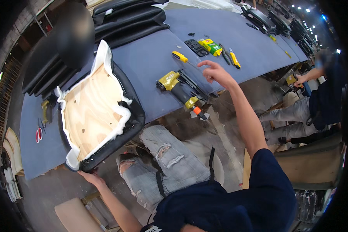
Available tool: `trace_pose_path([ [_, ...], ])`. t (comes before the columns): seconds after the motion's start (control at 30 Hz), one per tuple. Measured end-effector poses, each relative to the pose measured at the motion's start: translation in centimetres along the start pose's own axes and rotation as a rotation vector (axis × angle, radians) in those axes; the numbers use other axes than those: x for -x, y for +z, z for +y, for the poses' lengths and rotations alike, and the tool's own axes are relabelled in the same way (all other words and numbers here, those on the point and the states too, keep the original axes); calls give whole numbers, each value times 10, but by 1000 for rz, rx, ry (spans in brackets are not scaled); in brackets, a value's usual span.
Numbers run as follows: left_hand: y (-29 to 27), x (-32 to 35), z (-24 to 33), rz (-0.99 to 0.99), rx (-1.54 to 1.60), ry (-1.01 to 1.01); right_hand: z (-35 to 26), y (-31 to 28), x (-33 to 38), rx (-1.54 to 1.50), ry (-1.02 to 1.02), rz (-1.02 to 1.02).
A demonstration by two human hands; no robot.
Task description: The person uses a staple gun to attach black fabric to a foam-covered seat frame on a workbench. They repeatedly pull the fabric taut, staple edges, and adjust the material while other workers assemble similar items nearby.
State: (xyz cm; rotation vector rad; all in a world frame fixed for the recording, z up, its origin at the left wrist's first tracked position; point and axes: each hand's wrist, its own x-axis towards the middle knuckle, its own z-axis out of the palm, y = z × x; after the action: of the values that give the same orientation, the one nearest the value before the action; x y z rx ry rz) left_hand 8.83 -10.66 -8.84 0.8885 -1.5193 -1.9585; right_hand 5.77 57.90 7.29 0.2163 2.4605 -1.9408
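Observation:
A chair seat (pixel 92 112), bare plywood ringed by white padding and a black cover, lies underside up at the table's near left and overhangs its edge. My left hand (pixel 92 177) grips its nearest corner from below, the fingertips hidden beneath. Over the table to the right, my right hand (pixel 216 74) is empty, with the index finger stretched out and the other fingers loosely bent. Just left of that hand lies a screwdriver (pixel 180 57) with a yellow and black handle, its shaft pointing toward the fingers. A yellow-green staple gun (pixel 178 87) rests between seat and hand.
Pliers (pixel 225 56), a yellow utility knife (pixel 234 60), a green-yellow box (pixel 210 46) and a black tray (pixel 196 48) lie farther back. Red-handled scissors (pixel 39 134) are left of the seat. Black covered pieces (pixel 129 23) stack behind. Another person (pixel 317 92) works at right.

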Motion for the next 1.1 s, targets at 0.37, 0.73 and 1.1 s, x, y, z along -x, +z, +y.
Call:
trace_pose_path([
  [0.37,-19,136,-76,-878,-883,393,-49,1,-22,-345,-532,482],
  [0.73,133,191,87,-920,-575,921,-3,83,7,535,-248,303],
  [1.1,193,122,71,-1110,-626,553,-84,111,163,505,-157,-176],
])
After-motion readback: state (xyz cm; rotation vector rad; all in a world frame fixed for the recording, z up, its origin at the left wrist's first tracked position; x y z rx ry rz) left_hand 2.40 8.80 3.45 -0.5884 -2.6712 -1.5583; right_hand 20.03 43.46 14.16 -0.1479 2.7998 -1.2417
